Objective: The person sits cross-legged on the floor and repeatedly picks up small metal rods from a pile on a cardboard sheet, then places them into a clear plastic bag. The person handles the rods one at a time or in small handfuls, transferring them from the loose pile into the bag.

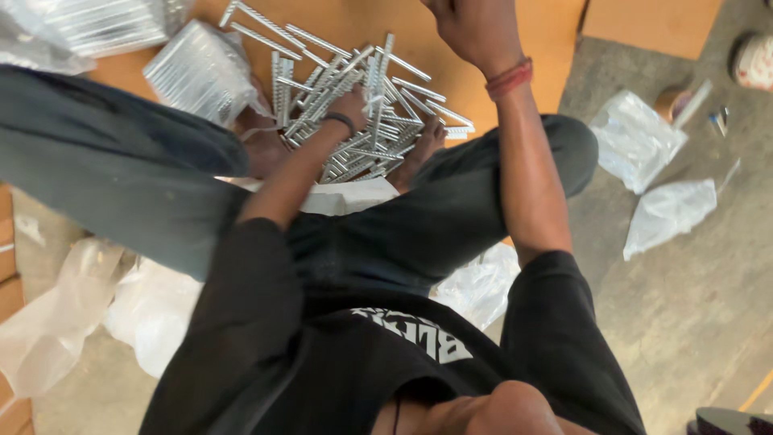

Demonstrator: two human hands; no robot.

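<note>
while the left hand [352,103] sinks into the metal strips [362,105] at upper centre, finger state hidden, they look stiff, light, slippery; grip mid-length. right hand [471,28] fingers unseen.

The floor is rough grey concrete [692,306]. Flat brown cardboard sheets [555,32] cover its upper part. Crumpled clear plastic bags [664,213] lie on the concrete at the right, others [48,330] at the lower left. Lighting is even and diffuse.
</note>
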